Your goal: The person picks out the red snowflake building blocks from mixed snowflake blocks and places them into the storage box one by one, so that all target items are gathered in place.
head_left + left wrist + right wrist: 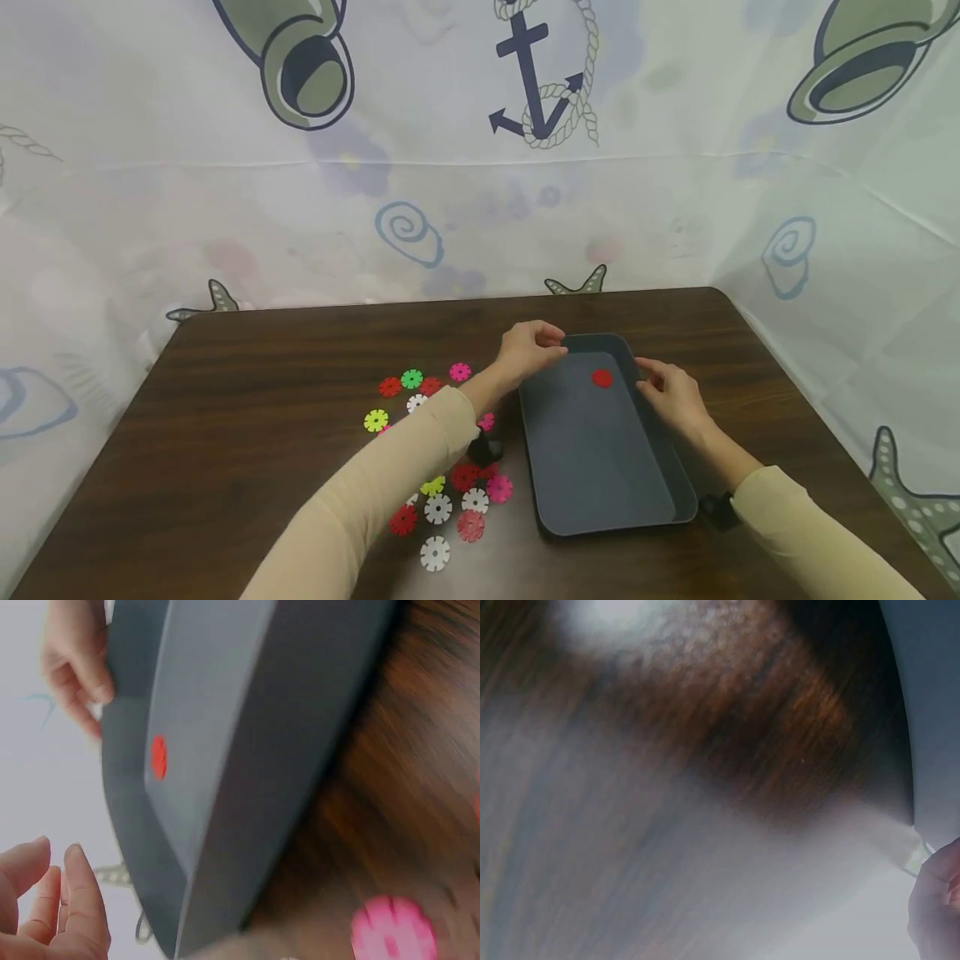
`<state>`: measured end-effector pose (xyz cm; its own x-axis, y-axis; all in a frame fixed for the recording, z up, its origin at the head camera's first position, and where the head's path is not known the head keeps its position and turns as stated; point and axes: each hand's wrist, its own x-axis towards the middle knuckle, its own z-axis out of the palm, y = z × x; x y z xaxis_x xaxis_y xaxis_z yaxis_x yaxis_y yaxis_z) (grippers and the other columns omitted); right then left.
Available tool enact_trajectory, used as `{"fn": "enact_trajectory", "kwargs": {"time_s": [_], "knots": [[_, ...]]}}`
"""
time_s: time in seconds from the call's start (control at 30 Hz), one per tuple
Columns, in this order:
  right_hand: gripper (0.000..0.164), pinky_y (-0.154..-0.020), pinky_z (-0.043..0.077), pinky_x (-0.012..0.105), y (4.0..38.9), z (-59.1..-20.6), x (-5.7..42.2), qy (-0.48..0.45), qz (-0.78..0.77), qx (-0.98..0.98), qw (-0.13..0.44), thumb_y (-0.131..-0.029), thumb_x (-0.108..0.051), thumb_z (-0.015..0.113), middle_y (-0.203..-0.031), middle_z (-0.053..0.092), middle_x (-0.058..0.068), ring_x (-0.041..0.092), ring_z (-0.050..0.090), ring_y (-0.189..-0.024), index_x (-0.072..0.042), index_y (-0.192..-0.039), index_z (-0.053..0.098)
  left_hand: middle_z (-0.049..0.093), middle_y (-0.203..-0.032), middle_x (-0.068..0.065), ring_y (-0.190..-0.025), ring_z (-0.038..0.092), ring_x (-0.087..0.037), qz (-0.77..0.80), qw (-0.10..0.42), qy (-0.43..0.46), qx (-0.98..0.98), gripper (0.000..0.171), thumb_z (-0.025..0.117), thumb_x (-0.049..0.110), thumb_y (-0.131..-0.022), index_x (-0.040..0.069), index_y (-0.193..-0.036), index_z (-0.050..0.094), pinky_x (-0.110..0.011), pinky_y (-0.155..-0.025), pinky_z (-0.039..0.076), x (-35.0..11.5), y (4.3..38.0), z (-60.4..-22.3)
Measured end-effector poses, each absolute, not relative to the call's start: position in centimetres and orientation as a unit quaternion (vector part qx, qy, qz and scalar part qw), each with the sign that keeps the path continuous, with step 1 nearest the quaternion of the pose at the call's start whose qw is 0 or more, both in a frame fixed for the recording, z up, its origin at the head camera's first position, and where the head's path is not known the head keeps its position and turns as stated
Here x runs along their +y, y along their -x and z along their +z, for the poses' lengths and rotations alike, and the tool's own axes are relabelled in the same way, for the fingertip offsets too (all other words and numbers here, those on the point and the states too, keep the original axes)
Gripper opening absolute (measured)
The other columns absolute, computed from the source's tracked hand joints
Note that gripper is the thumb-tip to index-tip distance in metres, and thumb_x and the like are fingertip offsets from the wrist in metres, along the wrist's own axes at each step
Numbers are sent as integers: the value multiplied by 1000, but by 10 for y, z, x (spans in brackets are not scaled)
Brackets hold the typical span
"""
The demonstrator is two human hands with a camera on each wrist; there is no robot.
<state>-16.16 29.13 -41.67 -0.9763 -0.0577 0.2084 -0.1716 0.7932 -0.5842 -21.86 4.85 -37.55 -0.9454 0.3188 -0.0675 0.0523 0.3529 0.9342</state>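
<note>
A dark grey rectangular tray (600, 467) lies on the table with one red notched disc (602, 378) inside, near its far end. My left hand (528, 352) hovers at the tray's far left corner. In the left wrist view, its thumb and fingers (82, 907) stand apart with nothing between them. At the far right rim is my right hand (671, 396), its thumb and fingertips close against the edge. The right wrist view catches only part of that hand (934, 907) beside the tray's wall.
Left of the tray, several notched plastic discs lie scattered, among them a green disc (412, 379), a yellow disc (377, 421), a white disc (435, 553) and a pink disc (499, 488). My left forearm covers some. A patterned cloth (465, 192) hangs behind the brown table (225, 433).
</note>
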Motion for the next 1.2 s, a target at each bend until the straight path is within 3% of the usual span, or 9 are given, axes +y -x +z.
{"fn": "enact_trajectory", "kwargs": {"time_s": [0.4,0.7,1.0,1.2], "knots": [[35,-56,35,26,162,-415,292,-61,309,-945,90,-85,3,60,-71,52,7,15,42,-63,9,-119,57,63,-115,-17,-103,63,-28,574,105,-51,810,31,64,10,-89,2,-119,59,-41,-88,51,-70,211,-375],[34,-56,34,26,160,-415,290,-62,313,-943,92,-86,1,61,-70,52,7,12,42,-62,10,-118,57,61,-118,-18,-103,59,-29,499,76,-12,863,37,63,16,-91,0,-123,56,-38,-84,51,-140,199,-399],[34,-57,34,28,159,-413,291,-57,310,-944,93,-86,0,62,-70,51,6,11,41,-62,9,-118,58,61,-117,-21,-104,58,-33,459,62,11,886,40,66,17,-88,-2,-122,57,-45,-92,47,-166,195,-413],[34,-56,34,26,158,-414,291,-59,315,-943,92,-86,1,61,-70,51,6,10,40,-60,10,-119,57,61,-118,-22,-105,58,-33,437,62,12,897,40,68,18,-87,-2,-120,58,-44,-90,48,-169,194,-420]]}}
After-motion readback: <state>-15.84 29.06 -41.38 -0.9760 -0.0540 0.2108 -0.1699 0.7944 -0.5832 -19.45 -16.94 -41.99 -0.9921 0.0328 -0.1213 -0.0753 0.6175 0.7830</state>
